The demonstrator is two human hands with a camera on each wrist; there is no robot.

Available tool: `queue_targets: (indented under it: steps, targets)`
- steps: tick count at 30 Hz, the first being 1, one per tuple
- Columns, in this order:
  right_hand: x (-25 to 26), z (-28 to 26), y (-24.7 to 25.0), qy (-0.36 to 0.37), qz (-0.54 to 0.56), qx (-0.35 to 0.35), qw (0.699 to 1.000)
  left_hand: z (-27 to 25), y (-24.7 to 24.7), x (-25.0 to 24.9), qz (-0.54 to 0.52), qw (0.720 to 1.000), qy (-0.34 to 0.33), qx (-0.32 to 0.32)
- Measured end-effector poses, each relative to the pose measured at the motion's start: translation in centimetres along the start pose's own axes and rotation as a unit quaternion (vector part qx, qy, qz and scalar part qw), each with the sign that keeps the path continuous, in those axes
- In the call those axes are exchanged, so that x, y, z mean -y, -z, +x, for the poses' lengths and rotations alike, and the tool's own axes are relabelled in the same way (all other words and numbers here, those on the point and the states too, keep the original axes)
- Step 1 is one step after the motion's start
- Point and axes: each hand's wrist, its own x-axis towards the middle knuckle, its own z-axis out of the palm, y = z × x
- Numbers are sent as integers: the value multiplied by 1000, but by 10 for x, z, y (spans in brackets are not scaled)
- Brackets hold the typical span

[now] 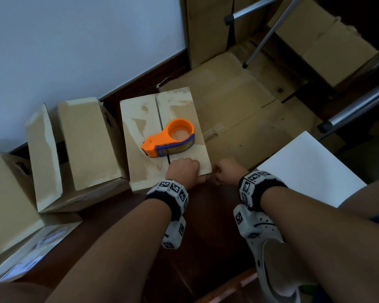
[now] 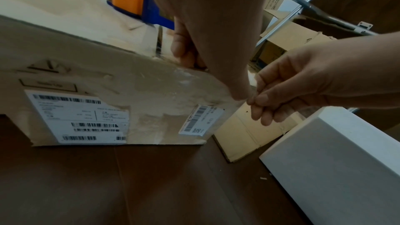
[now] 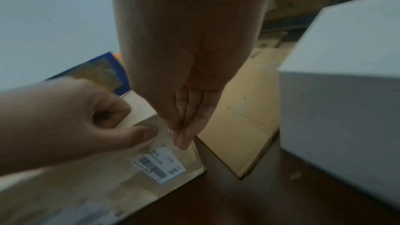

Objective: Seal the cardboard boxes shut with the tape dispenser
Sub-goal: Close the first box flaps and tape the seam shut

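Note:
A closed cardboard box (image 1: 140,132) stands on the dark floor, its two top flaps meeting at a middle seam. The orange and blue tape dispenser (image 1: 171,141) lies on the box top, untouched. My left hand (image 1: 184,169) grips the box's near right corner, fingers curled over the top edge and thumb on the labelled front face (image 2: 108,78). My right hand (image 1: 224,172) hovers just right of that corner. Its thumb and fingertips (image 2: 257,100) pinch together beside the left thumb, on what looks like a small scrap of clear tape. The wrist views show the dispenser's blue end (image 3: 103,73).
Several other cardboard boxes (image 1: 85,145) with raised flaps line the wall at left. Flattened cardboard (image 1: 239,106) covers the floor behind. A white box (image 1: 311,171) sits close on the right, with metal legs (image 1: 359,106) beyond it. A white clog (image 1: 267,248) is below my right wrist.

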Motion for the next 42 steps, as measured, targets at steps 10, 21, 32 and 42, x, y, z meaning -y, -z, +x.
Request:
queue_targets:
  steps: [10,21,32,42]
  targets:
    - [0,7,-9,37,-166,-49,984,3,-5,6,-13,1000,-7,-15]
    - [11,8,4,20,-180,19,983,5,-7,11,-29,999,-27,4]
    - [-2,16,3,7,20,11,1000,2,-5,14,-39,998,-41,9]
    - [4,10,0,-7,-47,-33,998,0,-7,18,-49,997,-52,23]
